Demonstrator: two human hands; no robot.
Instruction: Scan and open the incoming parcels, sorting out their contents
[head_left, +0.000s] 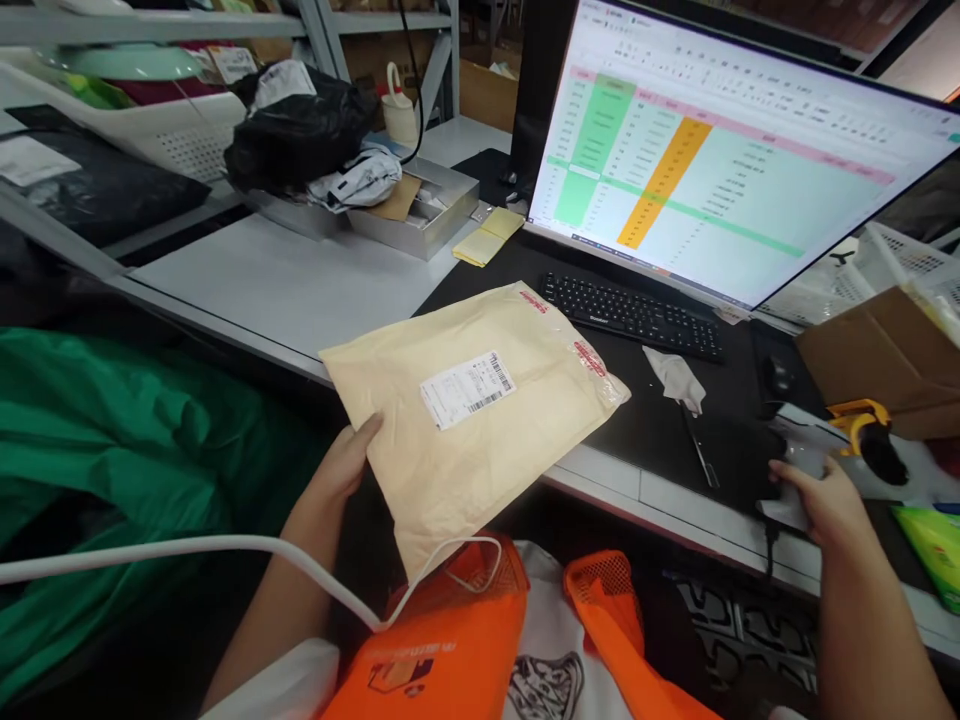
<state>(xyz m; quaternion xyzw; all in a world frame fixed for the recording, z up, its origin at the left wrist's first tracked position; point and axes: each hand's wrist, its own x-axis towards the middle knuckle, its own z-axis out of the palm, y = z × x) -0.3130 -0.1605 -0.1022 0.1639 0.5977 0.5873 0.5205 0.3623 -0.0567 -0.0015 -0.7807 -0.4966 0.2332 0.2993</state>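
Pinching the left edge of the padded envelope (495, 455), the left hand (346, 462) has its thumb on the upper face, with the other fingers hidden beneath, so that grip is narrow and loaded. Closed round a grey handheld device (804, 452), probably a scanner, the right hand (831, 498) is at the front edge of the table (615, 487), a dark cable (770, 550) dropping from the device's lower end. The envelope is held tilted in front of the person, above the table's near edge, its long axis running from the left grip away and rightward toward the keyboard (634, 318). Its white label (467, 390) faces up, lying well to the left of the device; the left hand is much nearer to it than the right, and that sideways gap is the relation that matters. Between envelope and right hand, on a black mat (660, 450), a pen (699, 450) lies just beside a crumpled white paper (676, 380). Near the right hand sits a yellow tape dispenser (862, 425), close to a cardboard box (877, 365). Beyond the keyboard stands a monitor (720, 150) showing a coloured spreadsheet
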